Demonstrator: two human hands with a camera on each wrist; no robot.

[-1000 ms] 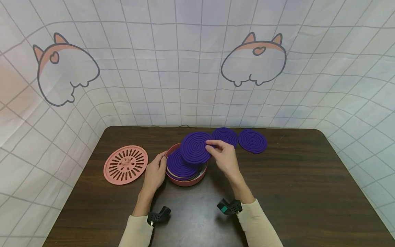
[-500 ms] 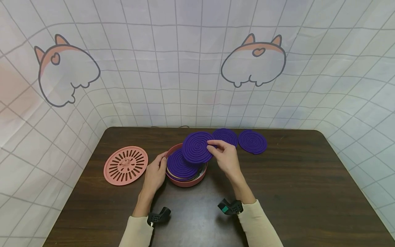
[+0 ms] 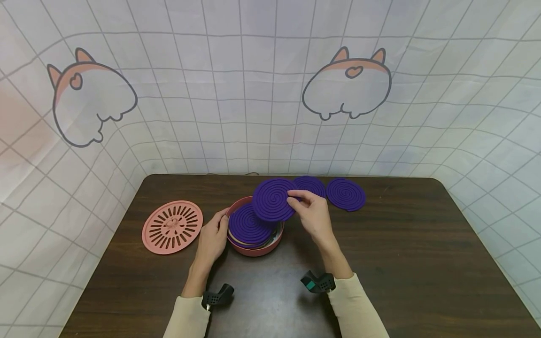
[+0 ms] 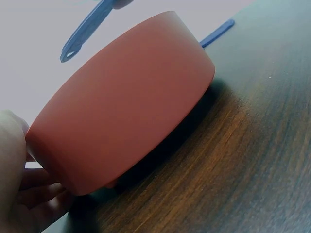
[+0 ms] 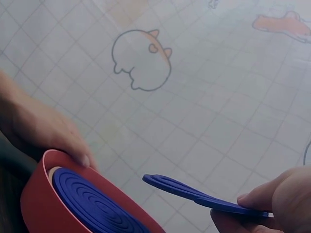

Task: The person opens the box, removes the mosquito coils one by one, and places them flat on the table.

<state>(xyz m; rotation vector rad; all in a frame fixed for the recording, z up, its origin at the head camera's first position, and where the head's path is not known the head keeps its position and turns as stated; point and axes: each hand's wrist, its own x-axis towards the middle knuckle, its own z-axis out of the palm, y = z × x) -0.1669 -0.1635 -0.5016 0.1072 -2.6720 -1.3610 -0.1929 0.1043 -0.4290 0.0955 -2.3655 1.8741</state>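
Note:
My right hand (image 3: 314,213) pinches the edge of a purple spiral mosquito coil (image 3: 270,201) between thumb and fingers, above a round red box (image 3: 252,252). Edge-on in the right wrist view, this coil (image 5: 194,193) has two layers slightly apart. My left hand (image 3: 212,237) grips the box's left side; in the left wrist view, fingers (image 4: 43,201) curl at its wall. Inside the box lies another purple coil (image 3: 249,225), with a pale layer and more discs beneath it. The held coil hides part of the box's far rim.
Two purple coils lie near the table's back edge, a nearer coil (image 3: 310,184) partly covered and a farther coil (image 3: 345,194) to its right. A pink slotted lid (image 3: 172,226) lies left of the box. A white gridded curtain (image 3: 262,94) hangs behind the dark table (image 3: 401,263).
My right hand has shifted slightly to the right with the pinched coil, which now covers more of the coil behind it. My left hand and the box stay put.

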